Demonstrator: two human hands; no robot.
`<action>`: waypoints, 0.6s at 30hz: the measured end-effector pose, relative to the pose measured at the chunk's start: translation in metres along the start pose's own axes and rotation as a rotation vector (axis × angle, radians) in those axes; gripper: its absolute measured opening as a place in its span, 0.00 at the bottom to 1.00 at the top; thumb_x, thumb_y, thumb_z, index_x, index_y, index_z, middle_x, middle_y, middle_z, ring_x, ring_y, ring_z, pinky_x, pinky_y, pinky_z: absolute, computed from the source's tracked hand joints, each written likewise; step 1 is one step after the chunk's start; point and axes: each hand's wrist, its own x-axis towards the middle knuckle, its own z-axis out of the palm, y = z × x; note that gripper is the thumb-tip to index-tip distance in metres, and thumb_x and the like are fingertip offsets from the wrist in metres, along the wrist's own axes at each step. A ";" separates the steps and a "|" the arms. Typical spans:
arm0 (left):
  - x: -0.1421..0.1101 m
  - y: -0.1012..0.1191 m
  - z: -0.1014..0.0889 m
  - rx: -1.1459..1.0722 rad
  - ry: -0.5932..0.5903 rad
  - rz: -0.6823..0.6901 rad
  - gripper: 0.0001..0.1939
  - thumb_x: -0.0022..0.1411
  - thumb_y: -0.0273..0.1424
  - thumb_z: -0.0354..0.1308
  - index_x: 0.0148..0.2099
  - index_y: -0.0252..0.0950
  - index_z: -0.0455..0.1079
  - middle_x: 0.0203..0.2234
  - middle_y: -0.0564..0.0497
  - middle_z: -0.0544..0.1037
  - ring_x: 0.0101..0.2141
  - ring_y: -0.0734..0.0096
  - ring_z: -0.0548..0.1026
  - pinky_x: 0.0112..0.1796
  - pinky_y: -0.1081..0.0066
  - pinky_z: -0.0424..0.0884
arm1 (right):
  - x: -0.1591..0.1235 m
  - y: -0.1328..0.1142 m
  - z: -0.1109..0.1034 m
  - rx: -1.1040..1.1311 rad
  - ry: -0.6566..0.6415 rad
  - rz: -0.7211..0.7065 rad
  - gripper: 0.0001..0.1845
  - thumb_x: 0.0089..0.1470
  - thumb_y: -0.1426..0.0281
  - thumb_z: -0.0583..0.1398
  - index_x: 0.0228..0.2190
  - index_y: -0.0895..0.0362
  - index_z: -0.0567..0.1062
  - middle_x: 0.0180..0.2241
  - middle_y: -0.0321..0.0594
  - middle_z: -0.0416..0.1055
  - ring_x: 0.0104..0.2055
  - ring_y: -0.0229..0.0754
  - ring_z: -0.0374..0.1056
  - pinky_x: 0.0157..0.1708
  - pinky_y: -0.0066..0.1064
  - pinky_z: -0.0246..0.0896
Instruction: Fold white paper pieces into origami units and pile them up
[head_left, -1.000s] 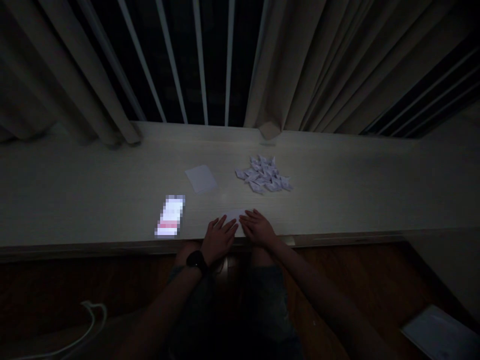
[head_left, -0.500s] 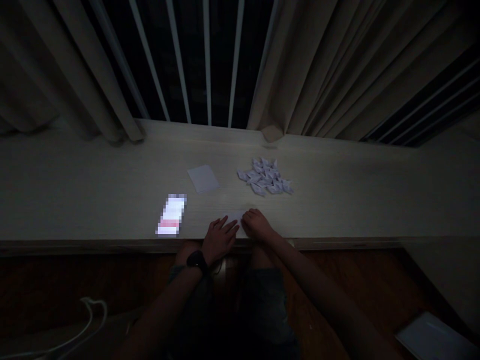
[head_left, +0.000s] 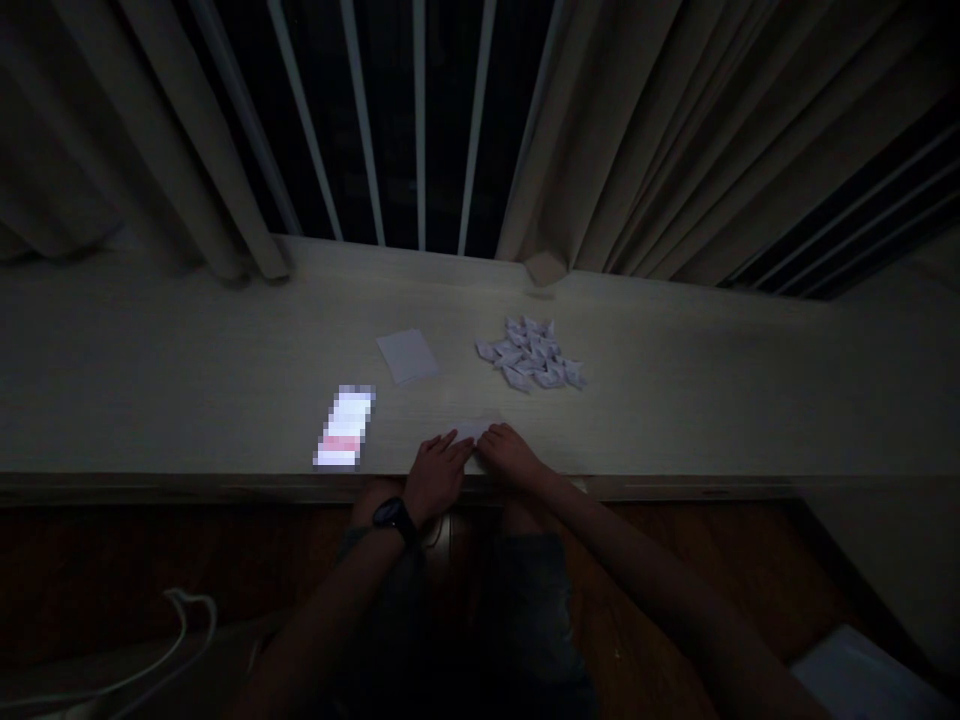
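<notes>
A small white piece of paper lies near the front edge of the pale ledge, partly hidden by my hands. My left hand, with a dark watch at the wrist, rests on its left side with the fingers stretched out. The fingers of my right hand are curled in and pinch the paper's right side. Both hands nearly touch. Beyond them sits a cluster of several folded paper boats. A stack of square white paper lies to the left of the cluster.
A lit phone, its screen blurred out, lies left of my hands on the ledge. Behind are window bars and curtains. A white cable hangs at lower left; a pale flat object is at lower right.
My right hand has shifted slightly left, closer to my left hand, and the left fingers are less spread. The boats, paper stack and phone stay in place; the view has tilted a little.
</notes>
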 end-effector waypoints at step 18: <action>0.000 -0.001 0.002 -0.005 -0.008 -0.005 0.23 0.62 0.25 0.47 0.59 0.42 0.62 0.57 0.51 0.68 0.60 0.61 0.59 0.55 0.56 0.56 | 0.000 -0.003 -0.004 -0.028 -0.016 -0.011 0.08 0.57 0.74 0.56 0.39 0.61 0.72 0.37 0.48 0.72 0.42 0.48 0.63 0.44 0.37 0.55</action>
